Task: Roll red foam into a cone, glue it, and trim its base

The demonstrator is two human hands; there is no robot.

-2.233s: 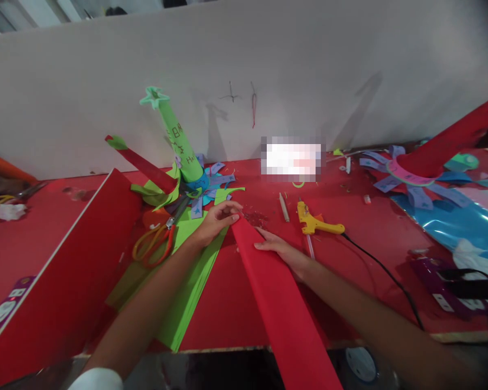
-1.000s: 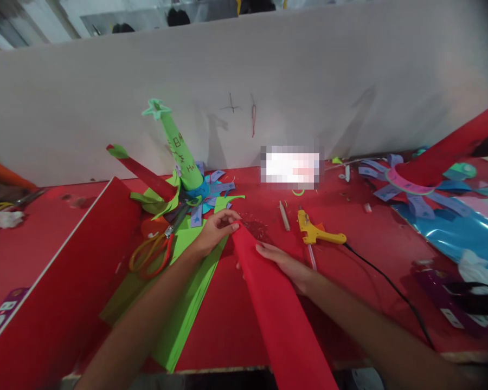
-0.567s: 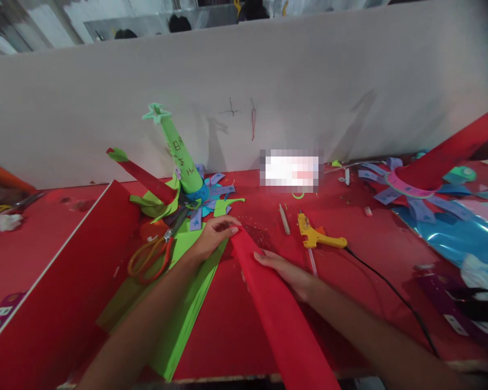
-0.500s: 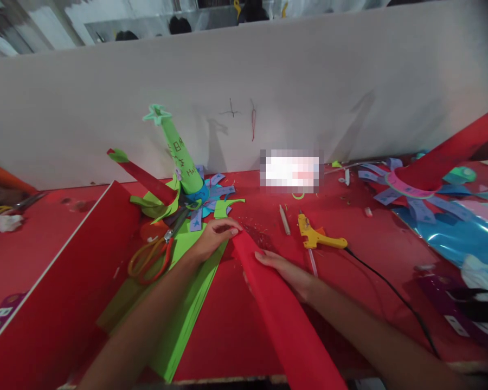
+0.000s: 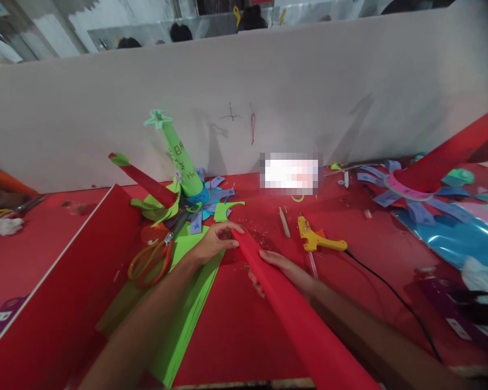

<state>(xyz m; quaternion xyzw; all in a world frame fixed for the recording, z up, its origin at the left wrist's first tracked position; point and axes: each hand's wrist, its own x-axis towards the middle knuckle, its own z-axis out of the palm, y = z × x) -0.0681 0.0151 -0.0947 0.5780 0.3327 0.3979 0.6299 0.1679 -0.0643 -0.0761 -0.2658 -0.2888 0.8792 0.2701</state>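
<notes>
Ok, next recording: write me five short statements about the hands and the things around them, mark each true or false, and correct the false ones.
1. The right hand grips the red piece. True.
2. The left hand holds the scissors. False: it is at the far end of the red piece.
3. The yellow glue gun lies to the right of both hands. True.
4. The green cone is topped by a red star. False: the star is pale green.
5. Green sheets lie to the left of the red piece. True.
</notes>
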